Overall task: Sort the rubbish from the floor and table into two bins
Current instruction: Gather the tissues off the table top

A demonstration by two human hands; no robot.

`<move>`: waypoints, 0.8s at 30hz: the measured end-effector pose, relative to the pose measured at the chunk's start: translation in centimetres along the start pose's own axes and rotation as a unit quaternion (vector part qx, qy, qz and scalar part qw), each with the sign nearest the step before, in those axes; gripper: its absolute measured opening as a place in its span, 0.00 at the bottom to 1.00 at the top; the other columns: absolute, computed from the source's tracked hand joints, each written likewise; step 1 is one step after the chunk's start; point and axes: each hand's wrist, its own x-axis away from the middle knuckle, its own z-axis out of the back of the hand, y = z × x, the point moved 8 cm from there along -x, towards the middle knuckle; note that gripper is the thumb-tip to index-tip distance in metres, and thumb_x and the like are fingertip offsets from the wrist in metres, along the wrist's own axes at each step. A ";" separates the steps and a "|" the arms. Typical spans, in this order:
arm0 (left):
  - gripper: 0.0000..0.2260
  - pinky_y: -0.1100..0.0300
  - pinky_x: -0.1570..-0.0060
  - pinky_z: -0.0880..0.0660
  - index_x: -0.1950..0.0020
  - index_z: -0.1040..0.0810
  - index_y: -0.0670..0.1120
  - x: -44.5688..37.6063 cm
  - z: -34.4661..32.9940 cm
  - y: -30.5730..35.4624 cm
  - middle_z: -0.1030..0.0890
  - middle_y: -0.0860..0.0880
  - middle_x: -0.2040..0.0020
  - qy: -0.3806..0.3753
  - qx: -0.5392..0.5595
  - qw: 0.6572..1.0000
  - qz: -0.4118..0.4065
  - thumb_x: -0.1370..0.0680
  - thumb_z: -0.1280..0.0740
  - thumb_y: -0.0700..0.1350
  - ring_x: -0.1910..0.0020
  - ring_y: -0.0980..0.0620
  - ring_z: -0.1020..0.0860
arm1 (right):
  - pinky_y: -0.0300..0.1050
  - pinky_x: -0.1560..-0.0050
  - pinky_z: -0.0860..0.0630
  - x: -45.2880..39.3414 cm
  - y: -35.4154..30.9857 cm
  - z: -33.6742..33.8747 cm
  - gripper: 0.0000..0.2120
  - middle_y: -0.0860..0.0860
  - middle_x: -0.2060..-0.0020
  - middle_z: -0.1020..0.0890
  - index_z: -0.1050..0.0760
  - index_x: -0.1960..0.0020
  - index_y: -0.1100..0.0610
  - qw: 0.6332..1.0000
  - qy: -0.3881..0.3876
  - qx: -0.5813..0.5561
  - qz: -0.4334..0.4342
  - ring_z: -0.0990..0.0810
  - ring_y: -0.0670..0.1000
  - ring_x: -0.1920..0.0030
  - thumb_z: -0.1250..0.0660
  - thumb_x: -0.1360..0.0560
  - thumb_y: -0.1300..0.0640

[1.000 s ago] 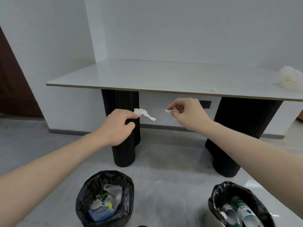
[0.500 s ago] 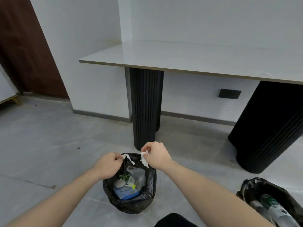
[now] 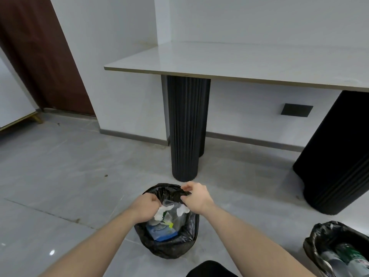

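Grey tiled floor (image 3: 60,176): over the left bin (image 3: 167,250), at six o'clock, tissue scraps (image 3: 180,210) are seen below both hands; whether the left hand (image 3: 144,208) and right hand (image 3: 194,198), fingers curled, are gripping them cannot be told. Scraps should be released well inside the rim.

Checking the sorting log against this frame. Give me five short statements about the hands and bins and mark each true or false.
1. Both hands, left hand and right hand, are over the left bin. True.
2. The right bin holds bottles. True.
3. The left bin is empty. False: it holds white paper scraps and a blue item.
4. The bins are unlined. False: both have black bags.
5. The bins touch. False: bare floor separates them.
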 end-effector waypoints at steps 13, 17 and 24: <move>0.11 0.55 0.34 0.31 0.48 0.22 0.54 5.8 6.0 9.9 0.24 0.52 0.36 0.117 -0.096 0.974 -0.165 0.25 0.37 0.40 0.34 0.50 0.27 | 0.40 0.37 0.30 6.4 -2.0 10.5 0.18 0.46 0.37 0.20 0.24 0.35 0.46 0.986 0.039 0.119 0.107 0.24 0.49 0.36 0.33 0.24 0.57; 0.17 0.53 0.29 0.35 0.37 0.23 0.53 9.1 8.8 16.5 0.30 0.54 0.28 0.172 -0.140 0.940 -0.259 0.25 0.36 0.42 0.29 0.52 0.31 | 0.44 0.32 0.30 10.8 -3.1 17.1 0.21 0.44 0.33 0.24 0.27 0.31 0.46 0.974 0.074 0.151 0.152 0.27 0.47 0.33 0.32 0.24 0.54; 0.27 0.47 0.25 0.38 0.25 0.33 0.54 13.4 10.5 30.8 0.42 0.54 0.20 0.229 -0.180 0.887 -0.357 0.24 0.33 0.45 0.22 0.49 0.42 | 0.42 0.36 0.27 16.3 -3.0 32.3 0.20 0.42 0.36 0.26 0.27 0.34 0.44 0.948 0.222 0.146 0.177 0.25 0.43 0.37 0.30 0.25 0.53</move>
